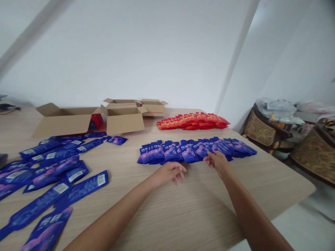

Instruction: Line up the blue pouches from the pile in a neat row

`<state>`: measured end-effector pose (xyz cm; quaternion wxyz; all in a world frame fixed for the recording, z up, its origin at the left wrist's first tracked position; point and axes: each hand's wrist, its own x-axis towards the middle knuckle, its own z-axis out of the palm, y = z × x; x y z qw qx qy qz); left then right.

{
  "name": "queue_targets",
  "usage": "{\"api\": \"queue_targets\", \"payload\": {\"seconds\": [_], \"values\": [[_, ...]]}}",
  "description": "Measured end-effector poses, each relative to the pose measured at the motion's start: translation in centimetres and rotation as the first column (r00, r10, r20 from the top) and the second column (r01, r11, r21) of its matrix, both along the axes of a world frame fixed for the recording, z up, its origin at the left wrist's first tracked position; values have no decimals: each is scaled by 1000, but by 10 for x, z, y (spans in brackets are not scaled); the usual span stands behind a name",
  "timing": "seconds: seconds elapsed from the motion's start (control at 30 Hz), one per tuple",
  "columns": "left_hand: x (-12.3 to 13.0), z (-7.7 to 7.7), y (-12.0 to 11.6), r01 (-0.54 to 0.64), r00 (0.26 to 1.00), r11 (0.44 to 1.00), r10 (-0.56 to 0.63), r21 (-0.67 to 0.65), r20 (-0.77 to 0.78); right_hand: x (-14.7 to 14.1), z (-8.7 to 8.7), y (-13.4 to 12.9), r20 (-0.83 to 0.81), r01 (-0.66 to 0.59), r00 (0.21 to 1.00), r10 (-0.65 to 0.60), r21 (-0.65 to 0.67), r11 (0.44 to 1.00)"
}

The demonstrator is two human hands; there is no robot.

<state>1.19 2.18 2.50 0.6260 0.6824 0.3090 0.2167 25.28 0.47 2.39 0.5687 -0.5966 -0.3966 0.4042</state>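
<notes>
1. Closest to me is the bench (183,216), its pale wood-grain top ending in a rounded corner at the right, with a light floor (303,226) below.
2. Over on the left, loose blue pouches (81,188) lie at all angles, some overlapping, several with white barcode labels facing up.
3. The left hand (172,172) hovers by the near edge of the blue row, its grip apart, fingers loosely curled and holding nothing.
4. The right hand (216,162) reaches to that same edge farther right, fingertips at a pouch; I cannot tell whether its grip is clamped on it.
5. The blue row (190,151) stretches across the bench just beyond both hands, its pouches overlapping like fanned cards, purple art showing.
6. Behind it, the red pouches (193,122) overlap in a similar band, heaped thicker towards the right.
7. Left of the red ones, open cardboard boxes (125,122) stand with flaps spread; a red-and-blue item (95,122) shows at the widest one.
8. Off to the right, past the bench, patterned chairs (264,130) carry clear plastic bags (277,108) and other clutter.
9. Farthest back rises a plain whitish wall (157,52), crossed by slanting grey bands.
</notes>
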Motion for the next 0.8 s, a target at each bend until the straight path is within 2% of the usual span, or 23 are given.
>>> {"api": "queue_targets", "payload": {"seconds": [0.1, 0.2, 0.47, 0.57, 0.67, 0.73, 0.8], "values": [[19, -10, 4, 62, 998, 998, -62, 17, -29, 0, -1, -1, -21, 11, 1000, -11, -25, 1000], [33, -16, 11, 48, 997, 998, -46, 37, -55, 3, -2, -5, -24, 31, 999, -32, -63, 998], [44, -9, 18, 7, 994, 997, 1, 74, -112, 4, -7, -26, 136, 72, 988, -66, -38, 997], [45, -7, 18, -17, 994, 994, 28, 108, -104, -9, -7, -31, 275, -41, 961, 31, 32, 999], [38, -8, 14, 14, 998, 996, -8, 89, -68, -26, -5, -31, 451, -264, 866, 217, 43, 963], [24, -10, 12, 40, 998, 996, -36, 78, -56, -34, -6, -29, 539, -385, 778, 323, 3, 923], [-1, -10, 11, 4, 999, 994, 2, 111, -51, -39, -8, -24, 597, -434, 714, 366, -33, 900]]}}
